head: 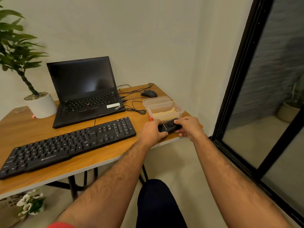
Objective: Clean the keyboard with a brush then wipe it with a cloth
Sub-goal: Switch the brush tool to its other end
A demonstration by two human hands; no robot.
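**Brush tool in hand, brushing not begun**

The long black plastic keyboard (67,143) lies untouched at 9 o'clock on the wooden surface (102,158). The left hand (152,133) and right hand (189,127), both curled, grip a small black tool (169,126), probably the brush. Next: free it and carry it left.

Keyboard (69,143) lies front-left on the surface (102,160), laptop (85,91) behind it, potted plant (40,104) left of laptop, mouse (148,93) right of laptop, container (164,109) before the mouse, small device (169,127) just before the container.
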